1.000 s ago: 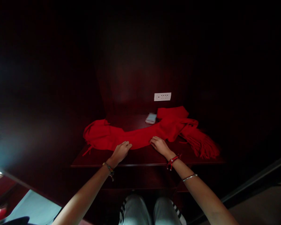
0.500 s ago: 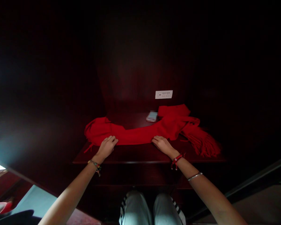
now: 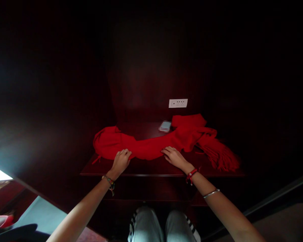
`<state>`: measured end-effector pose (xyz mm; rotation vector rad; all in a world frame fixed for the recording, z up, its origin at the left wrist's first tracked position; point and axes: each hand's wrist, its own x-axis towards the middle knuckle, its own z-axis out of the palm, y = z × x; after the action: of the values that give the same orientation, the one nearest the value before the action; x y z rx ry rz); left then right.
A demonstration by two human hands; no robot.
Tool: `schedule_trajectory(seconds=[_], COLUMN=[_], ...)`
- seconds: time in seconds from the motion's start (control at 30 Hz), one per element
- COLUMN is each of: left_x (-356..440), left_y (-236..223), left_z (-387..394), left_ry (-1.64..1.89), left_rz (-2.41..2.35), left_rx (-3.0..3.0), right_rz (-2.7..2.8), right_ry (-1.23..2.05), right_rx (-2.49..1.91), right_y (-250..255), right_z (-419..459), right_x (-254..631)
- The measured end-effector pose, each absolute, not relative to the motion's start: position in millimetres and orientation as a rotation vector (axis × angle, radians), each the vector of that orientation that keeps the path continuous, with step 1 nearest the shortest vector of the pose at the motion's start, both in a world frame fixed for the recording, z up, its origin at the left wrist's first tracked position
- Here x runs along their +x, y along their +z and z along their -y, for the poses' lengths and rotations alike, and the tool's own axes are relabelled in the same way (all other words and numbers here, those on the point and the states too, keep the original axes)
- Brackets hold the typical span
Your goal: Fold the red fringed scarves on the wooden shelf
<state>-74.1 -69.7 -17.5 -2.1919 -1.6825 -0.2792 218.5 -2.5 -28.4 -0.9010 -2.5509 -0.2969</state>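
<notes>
A long red scarf (image 3: 146, 148) lies across a dark wooden shelf (image 3: 151, 169), bunched at the left and heaped at the right, where its fringe spreads out. With fingers closed, my left hand (image 3: 121, 160) grips the scarf's near edge left of the middle. My right hand (image 3: 175, 157) pinches the same edge farther right. Between the two hands the cloth sags a little toward me. Both sets of fingertips are partly hidden against the fabric.
On the back panel is a white power socket (image 3: 178, 103). A small pale blurred item (image 3: 165, 126) rests behind the scarf. Dark cabinet walls rise on both sides. My knees (image 3: 164, 223) are below the shelf. A pale blue surface (image 3: 40, 216) shows at lower left.
My hands have come closer together, the left moving right and the right slightly left. The scarf's near edge between them has gone from nearly straight to sagging.
</notes>
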Motion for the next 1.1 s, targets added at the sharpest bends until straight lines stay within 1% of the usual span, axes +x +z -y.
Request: schedule_trajectory(seconds=[0.2,0.33,0.6,0.73,0.83,0.97,1.03,1.1], left_x=[-81,-88,-91,-91,-93,-112,-128,-145], left_y=[-12,-10,-6,-2,14,52,66,71], left_z=[74,84,81,80,76,59,52,51], left_ry=[-0.342,-0.241,-0.167,-0.123,-0.169,-0.272,-0.266,-0.219], left_rz=[1.536,1.516,1.625,1.722,1.804,1.911,1.949,1.938], left_rx=[-2.358,-2.349,-2.125,-1.985,-1.874,-1.649,-1.582,-1.608], right_rz=[2.646,2.688,2.61,2.569,2.53,2.38,2.278,2.243], right_ry=[-0.313,-0.375,-0.519,-0.517,-0.492,-0.453,-0.432,-0.398], right_rx=[-0.773,-0.795,-0.842,-0.925,-0.93,-0.962,-1.014,-1.036], right_y=[-21,-25,-24,-25,-18,1,7,6], right_z=[19,15,5,-2,-8,-25,-35,-41], right_x=[168,151,170,187,194,211,228,245])
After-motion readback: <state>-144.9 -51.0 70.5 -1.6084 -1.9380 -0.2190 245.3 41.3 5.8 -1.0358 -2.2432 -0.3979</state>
